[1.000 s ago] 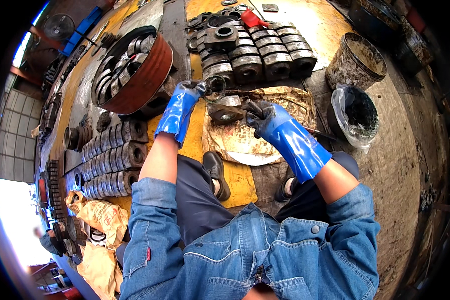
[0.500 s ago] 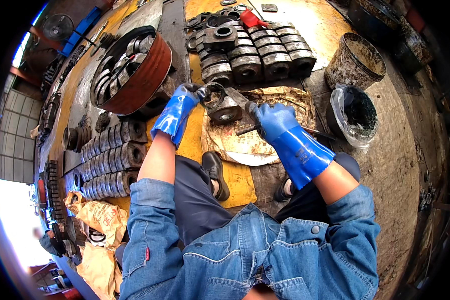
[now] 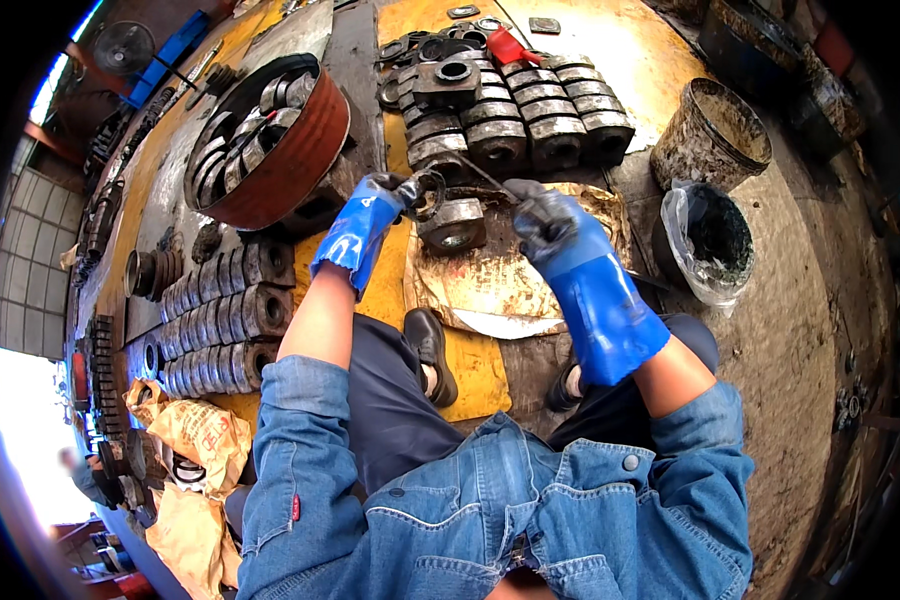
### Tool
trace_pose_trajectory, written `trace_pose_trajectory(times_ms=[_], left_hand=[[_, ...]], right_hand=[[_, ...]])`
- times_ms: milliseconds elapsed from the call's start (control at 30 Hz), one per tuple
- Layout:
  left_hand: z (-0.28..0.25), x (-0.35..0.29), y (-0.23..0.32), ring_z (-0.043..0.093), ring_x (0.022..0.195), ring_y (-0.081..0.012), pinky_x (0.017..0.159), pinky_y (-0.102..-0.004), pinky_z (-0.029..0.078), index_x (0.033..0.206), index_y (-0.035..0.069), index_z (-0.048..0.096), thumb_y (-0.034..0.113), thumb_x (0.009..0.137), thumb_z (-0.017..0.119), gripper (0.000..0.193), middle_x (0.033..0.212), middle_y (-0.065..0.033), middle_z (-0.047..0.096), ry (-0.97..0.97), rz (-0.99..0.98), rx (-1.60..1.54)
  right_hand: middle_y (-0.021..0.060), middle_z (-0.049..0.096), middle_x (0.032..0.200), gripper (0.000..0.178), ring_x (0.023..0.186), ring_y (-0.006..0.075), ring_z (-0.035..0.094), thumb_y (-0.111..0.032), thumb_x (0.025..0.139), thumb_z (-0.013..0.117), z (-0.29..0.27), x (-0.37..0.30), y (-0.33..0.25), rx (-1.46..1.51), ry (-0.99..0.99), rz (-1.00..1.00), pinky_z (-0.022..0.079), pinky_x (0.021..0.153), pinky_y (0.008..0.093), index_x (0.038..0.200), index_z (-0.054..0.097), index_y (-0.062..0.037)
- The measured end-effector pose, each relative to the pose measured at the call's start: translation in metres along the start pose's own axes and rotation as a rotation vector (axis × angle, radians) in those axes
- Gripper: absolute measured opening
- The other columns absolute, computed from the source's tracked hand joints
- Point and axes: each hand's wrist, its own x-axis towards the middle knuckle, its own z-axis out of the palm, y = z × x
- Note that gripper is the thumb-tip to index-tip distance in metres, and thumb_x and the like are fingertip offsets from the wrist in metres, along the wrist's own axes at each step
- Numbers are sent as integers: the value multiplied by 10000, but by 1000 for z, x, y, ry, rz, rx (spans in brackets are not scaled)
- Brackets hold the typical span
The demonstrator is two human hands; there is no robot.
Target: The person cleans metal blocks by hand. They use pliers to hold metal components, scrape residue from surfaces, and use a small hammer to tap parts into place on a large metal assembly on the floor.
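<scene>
Metal ring [image 3: 440,203], dark and slick-looking, is pinched at its near-left edge between the gloved fingers of the left hand [image 3: 373,196], above the floor and away from the body. Gripped only by that edge, it leaves most of its rim and its middle uncovered, probably so the other side can be got at. Opposite, the fingers of the right hand [image 3: 553,228] are curled together around the end of a thin tool [image 3: 488,176]; motion blur hides exactly how they lie. The tool points up and leftward, its tip near the ring but apart from it. Both long blue gloves reach up the forearms, likely a guard against grease.

Just below the ring, a metal block [image 3: 452,229] rests on a stained paper sheet [image 3: 500,290], which seems laid between the feet to catch dirt. Beyond that, bored blocks [image 3: 500,138] stand in tight rows, one more block lying on top, packed so perhaps to save room and stay steady; a red scoop [image 3: 511,46] lies behind them. More rows [image 3: 220,320] and a reddish drum [image 3: 308,160] stand leftward. To the right, a crusted bucket [image 3: 685,142] and a bag-lined bucket [image 3: 684,232] sit within seeming reach.
</scene>
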Motion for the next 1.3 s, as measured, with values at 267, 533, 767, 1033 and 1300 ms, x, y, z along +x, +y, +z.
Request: trace_pose_trajectory(times_ms=[267, 533, 767, 1033, 1300], left_hand=[[4, -33, 21, 547, 599, -95, 522, -258, 446, 956, 33, 694, 218, 844, 712, 217, 782, -26, 659, 63, 175, -373], [9, -54, 48, 576, 739, -113, 625, -294, 462, 1003, 35, 650, 160, 895, 604, 171, 823, -17, 625, 144, 347, -77], [16, -24, 32, 575, 721, -114, 632, -286, 472, 999, 33, 659, 168, 872, 647, 185, 818, -21, 636, 145, 293, -304], [20, 19, -5, 574, 693, -112, 643, -272, 486, 991, 33, 674, 178, 831, 714, 219, 809, -25, 651, 223, 345, -344], [19, 10, -6, 601, 729, -119, 667, -262, 502, 1036, 45, 668, 207, 842, 692, 253, 879, -37, 677, 263, 592, -279]], right_hand=[[-19, 505, 721, 381, 585, 97, 463, -11, 873, 506, 12, -7, -15, -354, -203, -25, 405, 539, 233, 1251, 534, -50], [85, 626, 1153, 388, 912, 245, 654, -68, 867, 520, 48, -27, -44, -699, -100, -165, 532, 738, 307, 1247, 536, -143], [82, 636, 955, 285, 811, 228, 636, -109, 914, 518, 58, -19, -38, -960, -9, -51, 489, 603, 353, 1196, 557, -101], [34, 538, 790, 192, 635, 131, 480, -144, 955, 471, 55, 12, -6, 667, -3, 170, 368, 505, 256, 1100, 559, -54], [39, 624, 765, 190, 680, 126, 579, -174, 905, 576, 32, 25, -16, -299, 120, 341, 488, 612, 313, 1055, 635, -74]])
